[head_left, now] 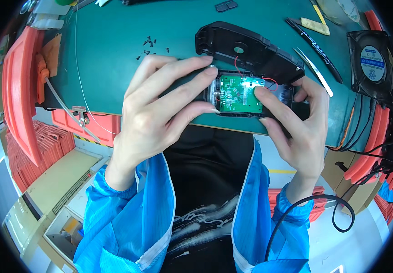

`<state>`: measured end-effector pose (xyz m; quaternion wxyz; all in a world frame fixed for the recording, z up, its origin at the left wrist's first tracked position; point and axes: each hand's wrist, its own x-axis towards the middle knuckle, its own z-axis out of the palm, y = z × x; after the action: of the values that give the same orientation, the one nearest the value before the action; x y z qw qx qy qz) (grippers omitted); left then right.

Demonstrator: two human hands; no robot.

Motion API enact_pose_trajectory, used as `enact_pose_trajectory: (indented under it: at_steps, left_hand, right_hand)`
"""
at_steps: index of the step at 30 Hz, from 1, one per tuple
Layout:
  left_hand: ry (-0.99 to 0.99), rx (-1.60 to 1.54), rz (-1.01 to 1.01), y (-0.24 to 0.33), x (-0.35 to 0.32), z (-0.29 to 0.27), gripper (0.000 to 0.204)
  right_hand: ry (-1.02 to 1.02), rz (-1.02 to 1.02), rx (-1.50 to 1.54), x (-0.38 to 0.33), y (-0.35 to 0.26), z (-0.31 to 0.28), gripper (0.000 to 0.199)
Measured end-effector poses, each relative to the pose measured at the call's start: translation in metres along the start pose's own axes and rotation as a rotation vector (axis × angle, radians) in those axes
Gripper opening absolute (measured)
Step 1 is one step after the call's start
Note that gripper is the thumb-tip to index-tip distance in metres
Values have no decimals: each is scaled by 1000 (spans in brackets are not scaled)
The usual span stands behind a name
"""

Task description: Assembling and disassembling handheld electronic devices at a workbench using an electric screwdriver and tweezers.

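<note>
A black plastic device housing (pixel 235 114) lies opened at the table's front edge. In its lower half sits a green circuit board (pixel 233 95). The other half, a black cover (pixel 251 45), leans up behind it, with thin red wires running between the two. My left hand (pixel 160 100) grips the housing's left end, thumb at the front corner and fingertips at the back corner. My right hand (pixel 299 118) holds the right end; its index fingertip rests on the board's right edge, its thumb is at the front rim, and other fingers curl behind, partly hidden.
Several small black screws (pixel 149 42) lie left of the cover. Right of it are tweezers (pixel 315 73), a black marker pen (pixel 315 50) and a black fan (pixel 373 63). Red-orange bins (pixel 21 91) flank the green mat (pixel 105 27). A black cable (pixel 315 196) loops near my right sleeve.
</note>
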<state>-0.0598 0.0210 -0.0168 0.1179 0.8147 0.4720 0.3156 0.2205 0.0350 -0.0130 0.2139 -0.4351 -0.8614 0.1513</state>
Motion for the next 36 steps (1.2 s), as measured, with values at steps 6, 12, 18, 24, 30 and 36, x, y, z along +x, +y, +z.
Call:
enact_pose_trajectory:
  at_steps: [6, 12, 18, 24, 30, 36]
  left_hand:
    - [-3, 16, -23, 6, 0, 2, 52]
    - [27, 28, -81, 15, -3, 4, 54]
    - [-30, 7, -46, 28, 0, 9, 51]
    - [-76, 13, -76, 25, -1, 13, 48]
    - [-47, -50, -49, 16, 5, 11, 50]
    - [12, -270, -180, 12, -1, 0, 54]
  right_hand:
    - [62, -10, 26, 0, 2, 4, 46]
    - [65, 4, 22, 0, -1, 3, 46]
    - [-15, -15, -16, 2, 0, -2, 53]
    - [14, -4, -2, 1, -1, 2, 51]
    - [40, -27, -74, 0, -1, 6, 48]
    - [29, -9, -60, 0, -5, 5, 49]
